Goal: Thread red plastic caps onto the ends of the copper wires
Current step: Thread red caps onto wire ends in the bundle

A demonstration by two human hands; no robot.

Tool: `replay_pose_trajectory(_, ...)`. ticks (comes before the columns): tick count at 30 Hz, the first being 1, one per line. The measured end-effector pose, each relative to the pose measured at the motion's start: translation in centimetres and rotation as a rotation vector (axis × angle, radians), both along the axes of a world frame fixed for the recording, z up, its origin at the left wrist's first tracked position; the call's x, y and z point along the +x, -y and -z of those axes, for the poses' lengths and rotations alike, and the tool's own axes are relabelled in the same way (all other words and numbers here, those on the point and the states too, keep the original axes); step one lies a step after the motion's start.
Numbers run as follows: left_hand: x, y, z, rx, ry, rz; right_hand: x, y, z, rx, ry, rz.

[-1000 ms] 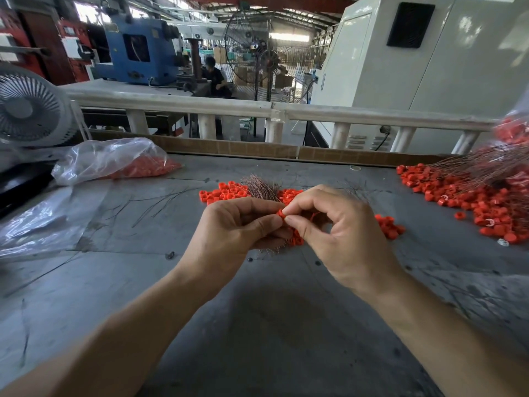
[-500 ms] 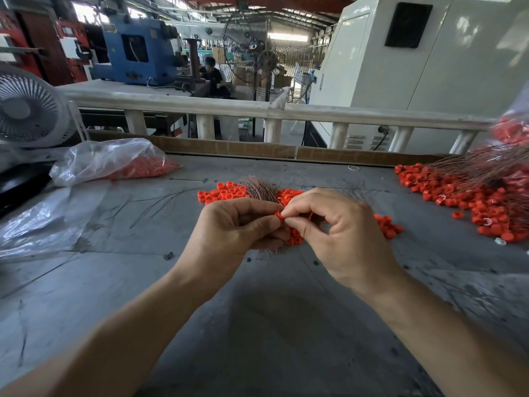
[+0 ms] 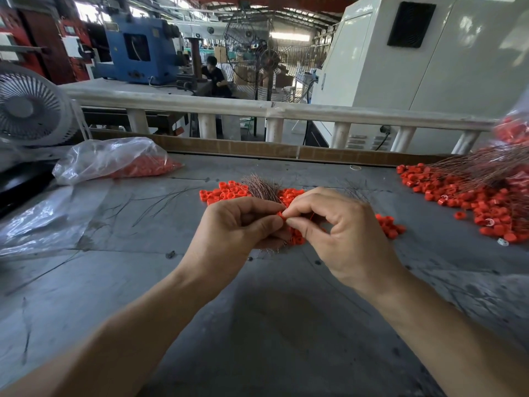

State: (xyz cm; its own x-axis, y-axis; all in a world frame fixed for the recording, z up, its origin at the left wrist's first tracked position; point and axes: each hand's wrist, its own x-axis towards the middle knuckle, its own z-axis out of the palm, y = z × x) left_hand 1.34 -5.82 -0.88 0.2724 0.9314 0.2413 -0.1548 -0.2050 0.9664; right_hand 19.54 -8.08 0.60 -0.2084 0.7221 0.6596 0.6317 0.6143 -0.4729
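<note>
My left hand and my right hand meet fingertip to fingertip over the grey table. Between them sits a small red plastic cap, pinched by the left thumb and forefinger. The right thumb and forefinger pinch at the cap's right side; the thin copper wire there is too fine to make out. A tuft of copper wires fans up behind the left hand, and their lower ends poke out under its palm. Loose red caps lie behind and under both hands.
A larger heap of red caps with long copper wires lies at the right. A clear plastic bag of caps sits at the left, beside a white fan. A cardboard strip and white railing border the table's far edge.
Both hands stay almost still, fingertips working together at the cap; the view has shifted only slightly.
</note>
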Motion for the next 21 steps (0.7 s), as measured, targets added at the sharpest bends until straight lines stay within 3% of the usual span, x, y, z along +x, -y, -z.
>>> replay_pose_trajectory(4,0.2,0.0,-0.2,-0.026,0.054,0.017,-0.1,0.2,0.2,0.01,-0.007,0.026)
replay_pose_trajectory(21,0.0,0.2,-0.3,-0.127,0.084,-0.039,-1.3,0.5,0.7,0.271,0.319,0.248)
